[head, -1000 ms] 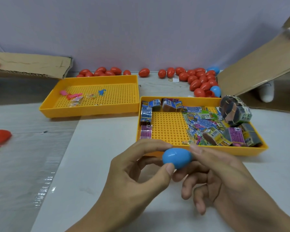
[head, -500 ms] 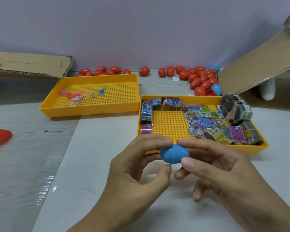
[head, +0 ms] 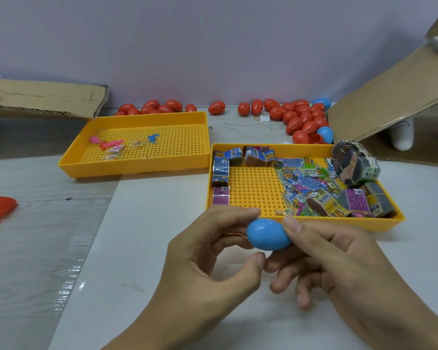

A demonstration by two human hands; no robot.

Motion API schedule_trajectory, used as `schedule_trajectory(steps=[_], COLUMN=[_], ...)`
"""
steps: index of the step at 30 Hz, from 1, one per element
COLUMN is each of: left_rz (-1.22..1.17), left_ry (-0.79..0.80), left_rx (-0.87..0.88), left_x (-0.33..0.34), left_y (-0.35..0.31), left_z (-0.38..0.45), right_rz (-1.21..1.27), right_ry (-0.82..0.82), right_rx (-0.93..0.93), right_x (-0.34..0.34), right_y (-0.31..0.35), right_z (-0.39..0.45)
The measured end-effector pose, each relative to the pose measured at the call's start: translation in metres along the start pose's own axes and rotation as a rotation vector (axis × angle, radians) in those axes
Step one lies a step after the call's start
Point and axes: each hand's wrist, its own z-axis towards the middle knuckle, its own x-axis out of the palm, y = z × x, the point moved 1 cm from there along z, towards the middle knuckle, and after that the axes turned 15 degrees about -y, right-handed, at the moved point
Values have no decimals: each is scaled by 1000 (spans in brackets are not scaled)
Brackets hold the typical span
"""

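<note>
Smooth blue plastic egg-shaped capsule (head: 268, 234), whole and seamed shut, held between my hands. My right hand (head: 339, 261) pinches one end, thumb on top; my left hand (head: 208, 261) curls its forefinger over the other. Probable step: checking the closure. Next: a firm squeeze, then setting it down beyond the yellow perforated plastic tray (head: 339, 222) ahead of my fingers.

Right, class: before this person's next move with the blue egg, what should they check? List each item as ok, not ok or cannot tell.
1. Grip on blue egg: ok; left hand and right hand hold it between fingertips.
2. Egg halves closed: ok, no gap shows.
3. Something inside the egg: cannot tell.
4. Egg lifted off the table: ok.
5. Bare spot in the near tray: ok, its mesh middle is uncovered.
</note>
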Motion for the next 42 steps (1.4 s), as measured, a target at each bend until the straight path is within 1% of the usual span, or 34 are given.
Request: schedule_trajectory(steps=[5, 7, 9, 11, 14, 15, 17, 18, 21, 23, 24, 28, 30, 32, 35, 36, 38, 39, 41, 42], left_rz=[-18, -1, 13, 16, 19, 21, 15, 5, -19, -18, -12, 3, 7, 11, 10, 8, 1, -3, 5, 20], left_ry=[-15, -31, -42, -61, -102, -113, -122, -125, -152, -160, -158, -147, -146, -141, -122, -116, -108, -106, -73, -40], left_rx=[-109, -115, -110, -109, -107, -104, -77, -59, -6, 21, 31, 45, 40, 32, 4, -14, -36, -40, -31, -11], left_x=[2, 3, 4, 3, 2, 2, 2, 3, 2, 0, 0, 1, 1, 0, 0, 0, 0, 1, 3, 4], left_y=[-2, -3, -4, -5, -6, -6, -5, -3, -1, 0, 0, -1, 0, 0, 1, 1, 0, -1, -2, -2], left_z=[-2, -1, 0, 0, 0, 0, 0, 1, 0, -1, -1, 0, 0, 0, -1, -1, -3, -3, -2, -1], right_rz=[-16, -38, -67, -179, -413, -488, -706, -834, -1110, -1201, -1202, -1030, -919, -756, -438, -329, -101, -20, 71, 82], right_ry=[0, -7, -23, -83, -313, -394, -501, -520, -488, -442, -423, -399, -381, -372, -405, -388, -275, -216, -135, -111], right_rx=[15, 8, -40, -199, -610, -718, -860, -898, -867, -818, -799, -788, -749, -691, -648, -630, -533, -443, -258, -196], right_x=[3, 3, 3, 0, -15, -22, -34, -37, -35, -31, -30, -31, -30, -30, -30, -29, -24, -21, -15, -12], right_y=[1, 0, 0, 1, 5, 7, 9, 7, -7, -16, -17, -13, -9, -2, 7, 10, 11, 10, 3, 0], right_z=[-2, -3, -3, -3, 2, 7, 16, 21, 29, 31, 31, 33, 32, 29, 23, 21, 15, 13, 11, 10])
